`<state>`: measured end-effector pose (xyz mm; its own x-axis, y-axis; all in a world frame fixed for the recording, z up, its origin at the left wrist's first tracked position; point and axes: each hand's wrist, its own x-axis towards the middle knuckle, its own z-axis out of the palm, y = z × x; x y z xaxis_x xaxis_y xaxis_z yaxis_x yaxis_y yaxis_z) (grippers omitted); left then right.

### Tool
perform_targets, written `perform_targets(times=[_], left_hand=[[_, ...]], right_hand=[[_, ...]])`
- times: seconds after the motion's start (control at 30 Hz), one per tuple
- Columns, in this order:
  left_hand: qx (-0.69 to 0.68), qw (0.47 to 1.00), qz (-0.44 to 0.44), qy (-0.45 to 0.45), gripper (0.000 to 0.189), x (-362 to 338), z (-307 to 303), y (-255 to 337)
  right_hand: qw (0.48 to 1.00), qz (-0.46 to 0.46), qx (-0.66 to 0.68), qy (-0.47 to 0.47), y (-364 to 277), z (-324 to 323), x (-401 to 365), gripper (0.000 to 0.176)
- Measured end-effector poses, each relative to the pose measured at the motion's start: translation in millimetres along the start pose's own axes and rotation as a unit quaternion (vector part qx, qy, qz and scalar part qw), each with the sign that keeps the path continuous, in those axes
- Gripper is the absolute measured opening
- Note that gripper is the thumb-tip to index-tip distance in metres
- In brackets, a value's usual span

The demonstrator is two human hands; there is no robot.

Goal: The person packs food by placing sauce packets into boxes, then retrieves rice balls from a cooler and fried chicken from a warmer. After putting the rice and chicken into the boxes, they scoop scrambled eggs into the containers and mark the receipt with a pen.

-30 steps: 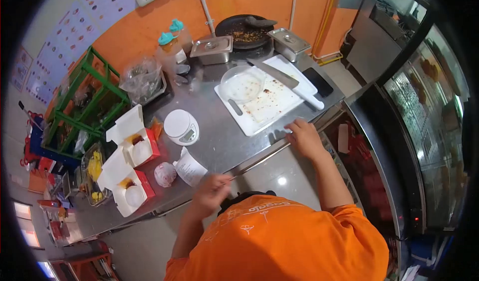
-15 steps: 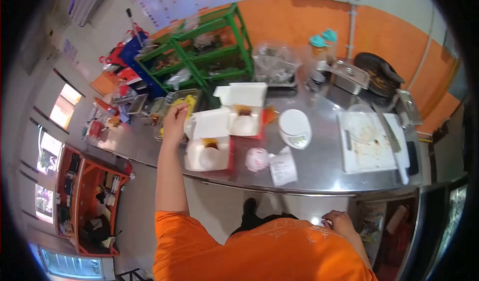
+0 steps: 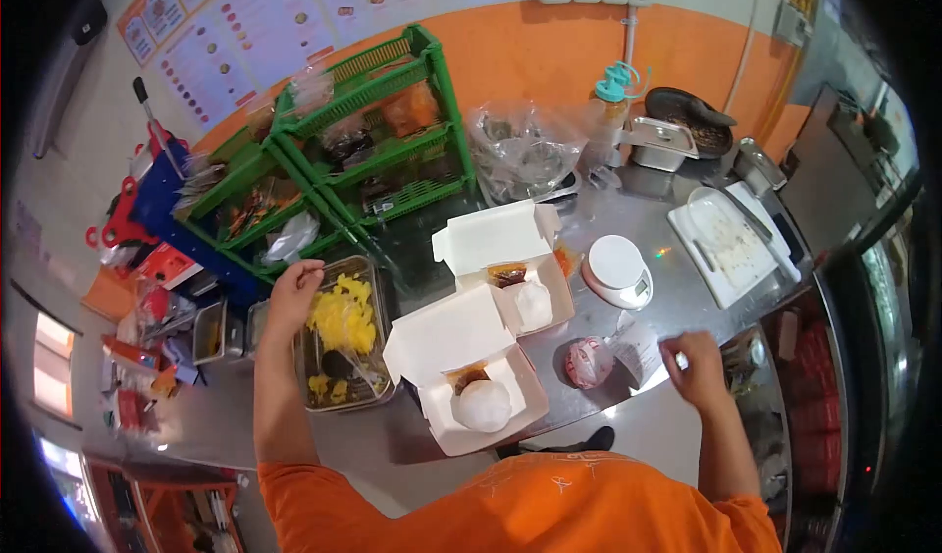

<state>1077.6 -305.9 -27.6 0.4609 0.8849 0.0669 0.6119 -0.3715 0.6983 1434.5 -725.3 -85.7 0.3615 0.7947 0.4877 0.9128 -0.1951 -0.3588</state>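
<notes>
Orange top (image 3: 491, 519), short sleeves (image 3: 316, 504), thin pale line print (image 3: 561, 470) across the front (too small to read). Dark shoe (image 3: 596, 440) below. Left hand (image 3: 297, 293) and right hand (image 3: 699, 365) both bare.

The one camera is sitting on the person's head, looking forward and steeply down over an orange cloth shirt (image 3: 549, 509), centring closely on two open white cardboard boxes (image 3: 451, 335) and reaching the orange-and-white wall (image 3: 510, 45).
</notes>
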Motion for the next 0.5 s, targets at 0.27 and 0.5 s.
perform_targets(times=[0.27, 0.5], left_hand=[[-0.073, 0.996, 0.015, -0.058, 0.018, -75, -8, -27], [-0.111, 0.972, -0.162, 0.125, 0.015, -245, -49, -77]], right_hand=[[0.997, 0.067, 0.033, -0.001, 60, 81, 221, 0.033], [0.979, 0.027, -0.193, -0.058, 120, 150, 380, 0.043]])
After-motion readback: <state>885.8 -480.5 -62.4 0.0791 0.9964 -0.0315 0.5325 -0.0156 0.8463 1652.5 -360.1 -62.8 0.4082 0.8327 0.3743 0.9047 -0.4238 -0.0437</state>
